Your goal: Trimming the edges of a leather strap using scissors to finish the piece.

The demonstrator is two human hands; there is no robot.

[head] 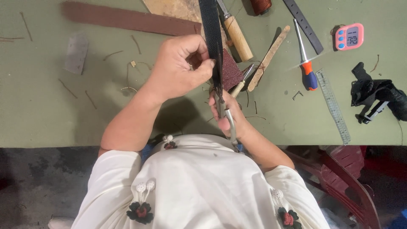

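1. The left hand [180,68] pinches a black strap [212,38] between thumb and fingers, clamped on its near end; the strap runs from the grip straight away to the far edge of the view, held above the table [38,114].
2. The right hand [229,116] is closed round a metal tool [227,121] with pale handles. The tool's tip meets the strap's near end just below the left fingers; whether it is pliers or shears cannot be told.
3. A dark red sandpaper piece [231,70] lies just behind the strap, beside the left hand.
4. A pink timer [349,37], rounded and rectangular with a grey screen and blue buttons, sits at the far right of the table, well apart from both hands.
5. A clear ruler [333,106] lies slanted to the right, near a screwdriver [306,59] with an orange and blue handle.
6. A wooden-handled knife [235,36] and a flat wooden stick [269,57] lie just right of the strap.
7. A long brown strip [127,19] lies at the far left.
8. The left forearm comes in from the lower left, wrist bent, knuckles up. The right forearm is tucked near the body, fist turned inward, the tool's handles pointing back at the chest.
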